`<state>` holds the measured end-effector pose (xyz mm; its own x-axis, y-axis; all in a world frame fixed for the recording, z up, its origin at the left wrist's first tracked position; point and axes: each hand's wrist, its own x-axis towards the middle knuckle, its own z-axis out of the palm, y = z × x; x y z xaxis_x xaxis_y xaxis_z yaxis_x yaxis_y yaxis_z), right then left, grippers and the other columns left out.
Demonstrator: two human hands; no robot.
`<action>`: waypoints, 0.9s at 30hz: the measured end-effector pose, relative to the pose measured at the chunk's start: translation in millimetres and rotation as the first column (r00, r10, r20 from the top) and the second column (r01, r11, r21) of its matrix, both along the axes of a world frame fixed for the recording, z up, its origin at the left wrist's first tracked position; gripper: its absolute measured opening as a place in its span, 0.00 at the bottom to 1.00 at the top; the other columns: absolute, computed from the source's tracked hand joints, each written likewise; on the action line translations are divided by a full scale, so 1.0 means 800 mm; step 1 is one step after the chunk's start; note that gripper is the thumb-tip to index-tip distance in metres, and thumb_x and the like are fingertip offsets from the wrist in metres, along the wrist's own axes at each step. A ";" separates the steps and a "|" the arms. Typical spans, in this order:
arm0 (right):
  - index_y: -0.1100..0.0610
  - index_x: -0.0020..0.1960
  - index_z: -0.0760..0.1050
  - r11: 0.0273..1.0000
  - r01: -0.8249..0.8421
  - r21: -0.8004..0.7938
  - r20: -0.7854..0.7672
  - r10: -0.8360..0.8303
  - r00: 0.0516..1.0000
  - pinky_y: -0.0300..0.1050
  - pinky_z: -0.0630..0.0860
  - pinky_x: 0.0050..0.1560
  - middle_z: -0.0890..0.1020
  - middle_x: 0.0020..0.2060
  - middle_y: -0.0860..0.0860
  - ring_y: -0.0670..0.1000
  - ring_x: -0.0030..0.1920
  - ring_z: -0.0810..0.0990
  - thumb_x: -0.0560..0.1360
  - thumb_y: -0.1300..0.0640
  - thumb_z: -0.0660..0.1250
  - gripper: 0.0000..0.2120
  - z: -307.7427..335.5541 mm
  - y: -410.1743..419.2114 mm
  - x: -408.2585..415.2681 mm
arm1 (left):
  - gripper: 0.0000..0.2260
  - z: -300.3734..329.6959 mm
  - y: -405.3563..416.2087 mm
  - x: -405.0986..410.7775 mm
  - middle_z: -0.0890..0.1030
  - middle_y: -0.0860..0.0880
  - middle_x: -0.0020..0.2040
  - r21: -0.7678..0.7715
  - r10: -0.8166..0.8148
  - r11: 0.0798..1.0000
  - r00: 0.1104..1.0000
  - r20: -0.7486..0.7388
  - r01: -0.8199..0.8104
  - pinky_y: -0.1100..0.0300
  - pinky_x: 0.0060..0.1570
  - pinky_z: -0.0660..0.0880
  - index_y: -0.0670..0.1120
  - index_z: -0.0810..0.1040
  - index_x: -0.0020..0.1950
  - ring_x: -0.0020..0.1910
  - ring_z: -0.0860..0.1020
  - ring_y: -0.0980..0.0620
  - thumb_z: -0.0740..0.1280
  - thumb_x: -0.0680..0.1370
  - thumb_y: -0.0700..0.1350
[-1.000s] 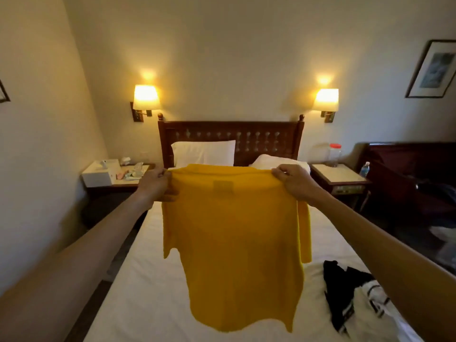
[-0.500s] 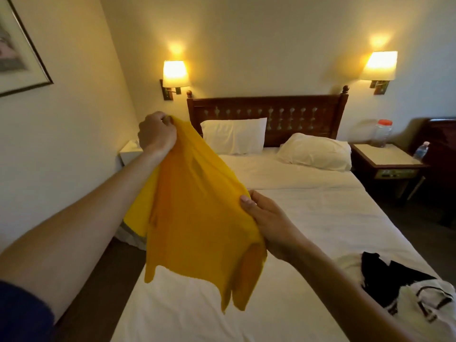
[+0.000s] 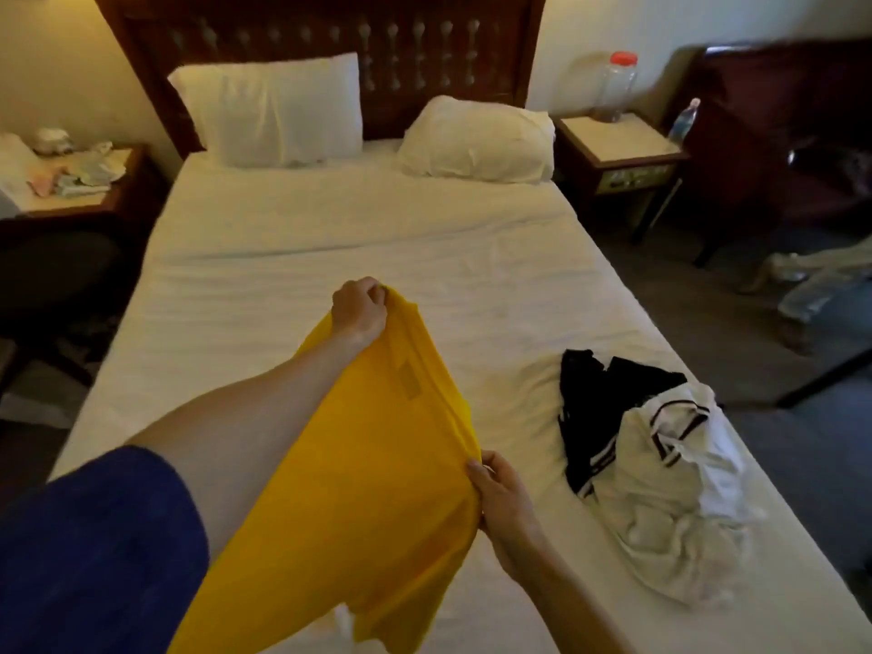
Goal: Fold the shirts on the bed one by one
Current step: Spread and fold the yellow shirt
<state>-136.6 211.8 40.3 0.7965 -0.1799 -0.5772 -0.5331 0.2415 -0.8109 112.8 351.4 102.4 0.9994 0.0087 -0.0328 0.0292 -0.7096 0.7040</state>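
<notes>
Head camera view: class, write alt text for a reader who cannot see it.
Two bare hands hold a yellow shirt above a white bed, the left hand gripping it farther away and the right hand pinching its near edge. Crumpled black and white shirts lie to the right.
</notes>
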 end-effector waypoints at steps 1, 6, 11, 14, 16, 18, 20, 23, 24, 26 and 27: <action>0.62 0.54 0.74 0.998 0.047 -0.044 -0.032 -0.049 0.998 0.55 0.76 0.45 0.81 0.45 0.57 0.55 0.44 0.78 0.84 0.53 0.58 0.12 -0.039 -0.031 0.001 | 0.11 -0.047 -0.034 -0.001 0.81 0.37 0.58 -0.014 -0.019 1.000 0.999 -0.034 0.018 0.51 0.56 0.70 0.38 0.81 0.57 0.59 0.76 0.38 0.61 0.83 0.41; 0.55 0.68 0.68 0.917 0.253 -0.309 -0.164 -0.313 0.936 0.53 0.74 0.51 0.76 0.54 0.52 0.54 0.52 0.76 0.83 0.51 0.60 0.16 -0.236 -0.144 -0.016 | 0.18 -0.272 -0.146 -0.069 0.75 0.40 0.69 -0.054 -0.236 0.972 0.963 -0.132 0.231 0.52 0.68 0.68 0.40 0.75 0.69 0.67 0.74 0.42 0.68 0.79 0.40; 0.60 0.70 0.68 0.897 0.082 -0.435 -0.330 -0.244 0.912 0.54 0.73 0.62 0.74 0.57 0.55 0.57 0.62 0.74 0.77 0.52 0.71 0.26 -0.370 -0.123 -0.111 | 0.14 -0.429 -0.087 -0.251 0.78 0.42 0.65 0.056 -0.424 0.896 0.886 -0.187 0.441 0.52 0.64 0.72 0.43 0.81 0.61 0.64 0.76 0.42 0.68 0.76 0.40; 0.53 0.66 0.72 0.904 0.149 -0.400 -0.314 -0.288 0.905 0.47 0.74 0.56 0.78 0.56 0.51 0.54 0.59 0.77 0.73 0.50 0.75 0.24 -0.393 -0.098 -0.132 | 0.18 -0.463 -0.038 -0.317 0.80 0.45 0.61 0.222 -0.487 0.832 0.861 -0.147 0.508 0.48 0.55 0.77 0.46 0.82 0.56 0.58 0.79 0.41 0.64 0.70 0.50; 0.52 0.65 0.73 0.926 0.153 -0.346 -0.333 -0.274 0.902 0.47 0.74 0.56 0.80 0.56 0.50 0.53 0.59 0.78 0.71 0.50 0.76 0.25 -0.401 -0.083 -0.133 | 0.22 -0.472 -0.018 -0.333 0.78 0.45 0.63 0.283 -0.526 0.777 0.827 -0.197 0.562 0.48 0.54 0.75 0.48 0.81 0.58 0.59 0.78 0.42 0.65 0.67 0.54; 0.55 0.64 0.75 0.938 0.103 -0.331 -0.351 -0.224 0.909 0.51 0.76 0.59 0.81 0.56 0.51 0.52 0.58 0.78 0.70 0.53 0.77 0.25 -0.405 -0.072 -0.131 | 0.26 -0.477 -0.005 -0.339 0.76 0.44 0.65 0.279 -0.557 0.742 0.792 -0.250 0.610 0.48 0.55 0.73 0.48 0.79 0.62 0.61 0.76 0.41 0.65 0.66 0.55; 0.56 0.51 0.80 0.947 0.119 -0.299 -0.317 -0.216 0.924 0.50 0.78 0.48 0.84 0.45 0.50 0.51 0.48 0.80 0.69 0.57 0.76 0.12 -0.404 -0.067 -0.135 | 0.29 -0.482 0.000 -0.340 0.75 0.43 0.67 0.281 -0.581 0.705 0.758 -0.298 0.651 0.47 0.55 0.73 0.47 0.77 0.65 0.62 0.75 0.40 0.65 0.65 0.55; 0.58 0.37 0.72 0.943 0.188 -0.274 -0.224 -0.253 0.941 0.44 0.67 0.33 0.72 0.31 0.51 0.47 0.35 0.70 0.70 0.60 0.71 0.08 -0.405 -0.066 -0.153 | 0.30 -0.492 0.001 -0.345 0.75 0.40 0.66 0.331 -0.581 0.672 0.749 -0.319 0.662 0.45 0.54 0.75 0.45 0.77 0.66 0.61 0.76 0.38 0.63 0.64 0.51; 0.58 0.38 0.70 0.946 0.197 -0.259 -0.220 -0.256 0.941 0.43 0.65 0.33 0.69 0.31 0.51 0.47 0.35 0.68 0.74 0.63 0.69 0.09 -0.406 -0.066 -0.161 | 0.28 -0.495 0.002 -0.347 0.76 0.40 0.64 0.361 -0.580 0.659 0.751 -0.315 0.660 0.45 0.52 0.76 0.44 0.78 0.65 0.59 0.76 0.37 0.62 0.66 0.49; 0.58 0.42 0.72 0.956 0.148 -0.252 -0.231 -0.208 0.951 0.41 0.66 0.33 0.71 0.32 0.51 0.49 0.35 0.70 0.80 0.63 0.65 0.08 -0.405 -0.069 -0.174 | 0.25 -0.500 0.006 -0.351 0.78 0.39 0.58 0.407 -0.570 0.657 0.771 -0.282 0.635 0.46 0.46 0.78 0.43 0.79 0.64 0.53 0.78 0.35 0.58 0.70 0.48; 0.58 0.46 0.75 0.957 0.078 -0.280 -0.241 -0.148 0.959 0.42 0.69 0.36 0.75 0.34 0.51 0.49 0.37 0.74 0.81 0.61 0.63 0.06 -0.404 -0.072 -0.180 | 0.23 -0.501 0.008 -0.353 0.78 0.39 0.56 0.408 -0.555 0.678 0.789 -0.262 0.612 0.46 0.44 0.78 0.43 0.80 0.63 0.50 0.78 0.35 0.57 0.72 0.47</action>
<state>-280.2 154.2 -283.3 0.5931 -0.4346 -0.6778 -0.7130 0.1075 -0.6929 -169.5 357.8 -298.4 0.7959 -0.5330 -0.2870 -0.4454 -0.8367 0.3186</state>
